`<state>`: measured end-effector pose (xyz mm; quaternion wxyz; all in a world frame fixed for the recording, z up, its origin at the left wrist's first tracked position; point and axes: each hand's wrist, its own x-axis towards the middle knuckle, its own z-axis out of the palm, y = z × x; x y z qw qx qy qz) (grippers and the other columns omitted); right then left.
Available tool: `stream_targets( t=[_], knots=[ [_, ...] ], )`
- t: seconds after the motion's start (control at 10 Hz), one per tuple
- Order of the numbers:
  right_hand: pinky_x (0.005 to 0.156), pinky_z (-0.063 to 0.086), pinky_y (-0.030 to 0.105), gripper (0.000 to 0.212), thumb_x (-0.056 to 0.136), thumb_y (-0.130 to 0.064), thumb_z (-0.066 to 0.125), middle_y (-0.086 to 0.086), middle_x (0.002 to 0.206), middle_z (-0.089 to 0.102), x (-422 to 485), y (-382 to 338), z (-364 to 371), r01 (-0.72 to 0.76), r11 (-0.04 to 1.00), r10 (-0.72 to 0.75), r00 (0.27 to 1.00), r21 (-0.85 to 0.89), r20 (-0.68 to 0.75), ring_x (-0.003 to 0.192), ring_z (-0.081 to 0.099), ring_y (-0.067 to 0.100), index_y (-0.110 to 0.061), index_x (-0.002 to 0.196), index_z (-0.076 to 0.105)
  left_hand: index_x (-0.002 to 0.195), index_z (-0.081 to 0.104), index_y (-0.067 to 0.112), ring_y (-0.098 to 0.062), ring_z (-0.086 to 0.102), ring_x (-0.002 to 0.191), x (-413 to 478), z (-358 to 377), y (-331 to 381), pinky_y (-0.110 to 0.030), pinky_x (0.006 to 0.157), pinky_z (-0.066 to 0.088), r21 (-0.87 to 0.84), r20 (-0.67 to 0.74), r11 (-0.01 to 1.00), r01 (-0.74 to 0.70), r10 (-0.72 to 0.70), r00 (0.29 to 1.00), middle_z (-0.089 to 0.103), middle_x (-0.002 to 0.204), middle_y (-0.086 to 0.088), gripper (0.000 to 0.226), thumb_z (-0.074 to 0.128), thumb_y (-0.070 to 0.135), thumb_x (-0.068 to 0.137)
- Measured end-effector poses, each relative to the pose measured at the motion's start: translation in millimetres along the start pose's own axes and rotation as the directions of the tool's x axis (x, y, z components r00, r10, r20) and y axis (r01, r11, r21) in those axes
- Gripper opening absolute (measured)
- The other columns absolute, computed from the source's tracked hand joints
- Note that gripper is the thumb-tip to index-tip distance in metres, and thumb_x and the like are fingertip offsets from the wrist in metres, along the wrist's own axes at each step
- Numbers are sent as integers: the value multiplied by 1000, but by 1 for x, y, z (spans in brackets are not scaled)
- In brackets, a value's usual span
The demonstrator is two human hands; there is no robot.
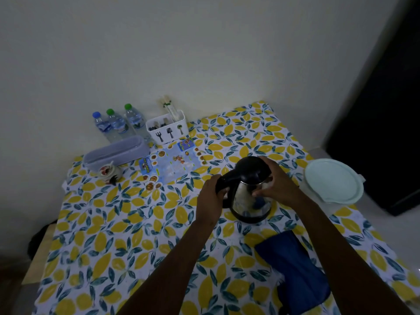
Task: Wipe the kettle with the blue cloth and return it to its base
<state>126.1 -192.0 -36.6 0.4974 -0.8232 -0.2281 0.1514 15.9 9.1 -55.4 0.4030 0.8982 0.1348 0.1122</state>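
Observation:
A steel kettle [244, 196] with a black lid and black handle stands upright on its black base [248, 218] at the middle right of the table. My left hand [210, 194] is closed around the handle on the kettle's left side. My right hand [276, 181] lies against the kettle's upper right, fingers curled over the lid's rim and the steel body. The blue cloth [295, 269] lies flat on the tablecloth in front of the kettle, partly under my right forearm, with neither hand touching it.
A lemon-print cloth covers the table [136, 223]. At the back left stand three water bottles [118, 125], a white cutlery caddy [168, 128], a lilac box [116, 153] and a small ornament [110, 172]. A pale green lidded container [333, 180] sits at the right edge.

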Motion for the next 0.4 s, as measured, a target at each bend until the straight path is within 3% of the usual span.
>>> stream_targets(
  t=[0.2,0.3,0.4],
  knots=[
    [99,42,31,112,54,-13,90,2,145,35,-11,-5,3,-30,999,30,1000,-37,3,129,39,17,-24,145,24,126,46,23,-23,56,98,-7,1,-2,-35,78,47,29,48,999,31,-32,998,57,112,-5,30,49,27,97],
    [100,40,33,115,56,-16,89,6,148,32,-10,-9,3,-61,995,62,998,-77,5,133,36,22,-24,147,19,123,47,23,-25,57,98,-6,-4,2,-30,76,43,45,62,999,23,-26,998,58,109,-4,28,51,27,96],
    [111,30,49,115,62,-34,86,8,156,20,-13,-22,6,-41,956,32,999,-292,-35,144,17,30,-25,149,11,133,41,22,-27,51,120,-7,-17,5,-29,87,41,123,99,992,-27,15,995,52,130,-3,40,50,36,96]
  ],
)
